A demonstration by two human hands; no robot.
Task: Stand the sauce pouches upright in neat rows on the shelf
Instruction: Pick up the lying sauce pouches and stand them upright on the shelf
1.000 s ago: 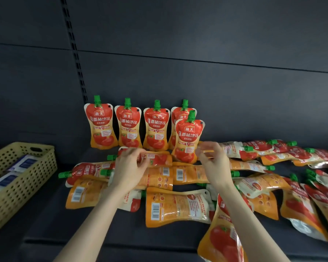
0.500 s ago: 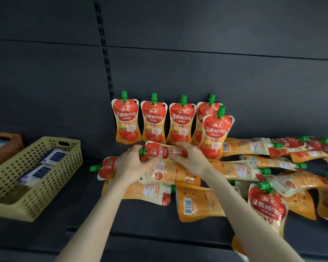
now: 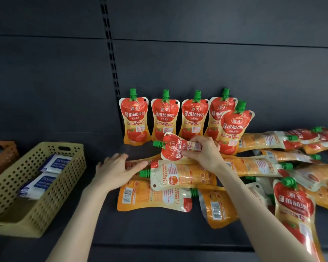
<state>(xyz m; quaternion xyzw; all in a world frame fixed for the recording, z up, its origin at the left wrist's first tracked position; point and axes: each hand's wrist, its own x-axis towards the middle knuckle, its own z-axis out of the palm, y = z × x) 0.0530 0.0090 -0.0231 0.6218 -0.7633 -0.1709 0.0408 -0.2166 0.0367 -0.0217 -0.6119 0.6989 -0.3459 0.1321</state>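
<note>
Several red-and-orange sauce pouches with green caps stand upright at the back of the dark shelf [image 3: 159, 227], among them the leftmost standing pouch [image 3: 135, 121] and one set in front at the right end [image 3: 233, 129]. My right hand [image 3: 204, 152] grips a pouch [image 3: 172, 147] lifted sideways, cap pointing left, just in front of the row. My left hand [image 3: 116, 170] lies flat with straight fingers on a pouch [image 3: 136, 164] lying in the pile. Many more pouches [image 3: 182, 176] lie flat across the middle and right of the shelf.
A yellow perforated basket [image 3: 45, 195] holding white packets sits on the shelf at the left, with an orange basket [image 3: 2, 154] behind it. A slotted upright rail [image 3: 112, 53] runs up the dark back panel. One pouch [image 3: 295, 210] leans near my right forearm.
My right hand has lifted the sideways pouch off the pile towards the standing row. My left hand let go of it and dropped onto a lying pouch. The camera panned left.
</note>
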